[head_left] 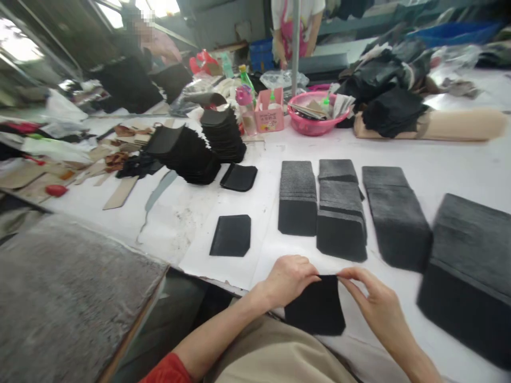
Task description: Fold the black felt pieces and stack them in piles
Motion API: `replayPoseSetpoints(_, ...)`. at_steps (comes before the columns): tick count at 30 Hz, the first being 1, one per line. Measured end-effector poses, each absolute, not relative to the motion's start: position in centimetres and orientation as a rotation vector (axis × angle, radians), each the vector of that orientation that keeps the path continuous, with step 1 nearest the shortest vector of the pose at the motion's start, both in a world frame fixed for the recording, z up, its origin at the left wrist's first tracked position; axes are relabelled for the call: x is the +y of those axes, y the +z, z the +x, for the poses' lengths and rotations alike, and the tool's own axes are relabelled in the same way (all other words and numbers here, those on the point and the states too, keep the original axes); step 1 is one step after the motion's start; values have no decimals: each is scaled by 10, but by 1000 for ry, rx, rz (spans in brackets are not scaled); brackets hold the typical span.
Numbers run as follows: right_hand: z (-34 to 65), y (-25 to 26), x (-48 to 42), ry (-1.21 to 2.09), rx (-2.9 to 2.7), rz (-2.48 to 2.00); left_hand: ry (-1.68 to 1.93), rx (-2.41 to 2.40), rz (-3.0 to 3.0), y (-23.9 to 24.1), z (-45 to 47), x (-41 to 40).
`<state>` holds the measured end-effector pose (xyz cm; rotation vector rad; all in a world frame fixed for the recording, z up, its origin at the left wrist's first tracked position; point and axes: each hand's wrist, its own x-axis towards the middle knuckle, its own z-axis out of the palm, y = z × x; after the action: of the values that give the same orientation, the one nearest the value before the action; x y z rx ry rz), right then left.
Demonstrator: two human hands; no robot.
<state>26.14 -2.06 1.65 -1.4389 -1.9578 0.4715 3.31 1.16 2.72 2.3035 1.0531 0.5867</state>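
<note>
A black leather-like piece (317, 308) with cut corners lies at the near edge of the table, in front of my body. My left hand (289, 276) pinches its far left corner between thumb and fingers. At the far right corner, my right hand (369, 295) pinches it with thumb and forefinger. Beyond my left hand a single black piece (231, 235) lies flat. Past my hands, fanned rows of similar black pieces (297, 215) overlap, and a thicker row of them (467, 276) spreads to the right.
Tall stacks of black pieces (183, 151) stand at the left back, near a small black tray-like piece (239, 177). A pink basket (313, 125), a pink box (269, 114) and a beige roll (459, 125) line the back. A grey board (72, 298) is at left. Two people are across the table.
</note>
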Motion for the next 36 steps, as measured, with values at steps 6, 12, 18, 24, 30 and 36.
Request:
replayPoseSetpoints(6,277,-6,6,-41,-2071,-1539,925,1377,1585,40,-35,22)
replayPoseSetpoints(12,262,-18,9,-214,-2196,-1549,1155,2040,1479,29,-124,32)
replayPoseSetpoints(18,249,-5,-21,-133,-2214,-1543,687,2566,1874,6,-147,18)
replayPoseSetpoints(24,233,10,-57,99,-2220,-1444,679,2605,2245,14,-137,15)
replayPoseSetpoints(30,221,17,-81,344,-2275,-1412,822,1657,2420,27,-57,8)
replayPoseSetpoints(36,221,27,-80,454,-2312,-1399,647,1178,2505,11,13,-9)
